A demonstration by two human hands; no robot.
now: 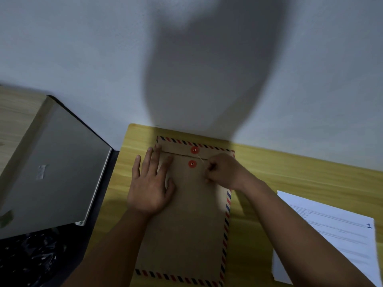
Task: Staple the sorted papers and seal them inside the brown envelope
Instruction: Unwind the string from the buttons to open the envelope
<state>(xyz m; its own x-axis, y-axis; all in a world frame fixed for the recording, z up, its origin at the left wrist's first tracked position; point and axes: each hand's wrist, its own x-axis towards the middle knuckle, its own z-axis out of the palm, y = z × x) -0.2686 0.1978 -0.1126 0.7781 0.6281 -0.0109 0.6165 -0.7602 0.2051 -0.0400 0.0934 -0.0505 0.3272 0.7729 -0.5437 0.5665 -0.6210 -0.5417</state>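
The left hand [152, 182] lies spread flat on the brown envelope [186, 220] at table [290, 175] centre, while the right hand [222, 170], at three o'clock of the red discs [192, 164], pinches a barely visible string [200, 158], white papers [339, 233] cut off at four o'clock.

**What the view hides**

The left hand [150, 184] lies flat with fingers spread, hiding the left edge of the brown envelope [186, 214] beneath its palm. The right hand [222, 170] is curled, so its fingertips are tucked from sight; the thin string [200, 157] running from the upper red button [194, 150] vanishes among those fingers, and whether they pinch it is too fine to tell. Nothing shows of what the envelope contains. To the right of the right forearm, the printed lines on the white papers [335, 230] are too blurred to read, and the sheets run off the picture's edge. Left of the left fingers, the grey laptop [51, 166] is cut by the frame.
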